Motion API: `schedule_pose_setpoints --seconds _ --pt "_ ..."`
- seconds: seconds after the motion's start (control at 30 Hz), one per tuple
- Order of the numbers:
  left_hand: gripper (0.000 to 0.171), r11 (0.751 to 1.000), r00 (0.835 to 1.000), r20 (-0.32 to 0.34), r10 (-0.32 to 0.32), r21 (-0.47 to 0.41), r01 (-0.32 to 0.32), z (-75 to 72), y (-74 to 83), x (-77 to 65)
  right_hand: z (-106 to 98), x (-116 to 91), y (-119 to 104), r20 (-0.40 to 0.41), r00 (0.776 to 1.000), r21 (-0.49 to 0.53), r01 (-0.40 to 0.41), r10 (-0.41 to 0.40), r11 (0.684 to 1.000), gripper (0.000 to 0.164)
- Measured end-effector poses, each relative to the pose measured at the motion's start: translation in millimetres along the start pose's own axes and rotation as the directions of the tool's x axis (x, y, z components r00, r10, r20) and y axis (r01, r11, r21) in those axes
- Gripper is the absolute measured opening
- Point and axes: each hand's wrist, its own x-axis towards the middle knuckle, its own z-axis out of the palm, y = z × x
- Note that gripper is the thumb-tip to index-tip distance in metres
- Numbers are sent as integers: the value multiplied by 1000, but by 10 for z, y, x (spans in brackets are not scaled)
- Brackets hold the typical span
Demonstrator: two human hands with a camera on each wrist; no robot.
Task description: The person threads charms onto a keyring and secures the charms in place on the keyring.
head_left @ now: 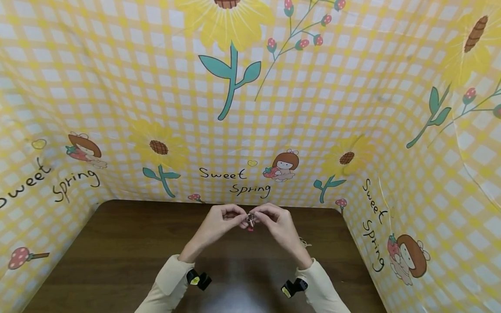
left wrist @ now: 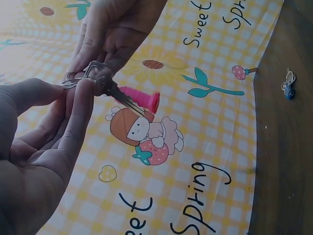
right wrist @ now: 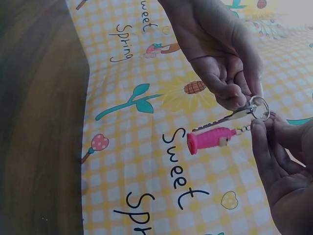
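Note:
Both hands meet above the far part of the table. My left hand (head_left: 220, 224) pinches a metal key ring (right wrist: 259, 107) between thumb and fingertips, and my right hand (head_left: 279, 224) grips the same ring from the other side. A notched metal key (left wrist: 126, 100) hangs from it, beside a bright pink cylinder-shaped charm (right wrist: 211, 140) on a short chain. In the left wrist view a squarish metal loop (left wrist: 93, 69) shows at the fingertips. Fingers partly cover where the parts join.
On the dark wooden table (head_left: 129, 243), to the right behind my right wrist, lies another small keychain (left wrist: 288, 87) with a blue piece. A yellow checked cloth (head_left: 250, 130) with printed flowers and lettering stands around the table's back and sides.

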Motion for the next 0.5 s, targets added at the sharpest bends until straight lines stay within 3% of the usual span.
schedule_pose_setpoints --seconds 0.27,0.5 --pt "15 1000 999 36 6 9 -7 26 45 28 -14 22 29 -34 996 -59 84 -86 995 9" --pt "14 999 998 58 -28 32 26 42 64 33 -29 27 45 -50 969 -220 224 -240 949 13"
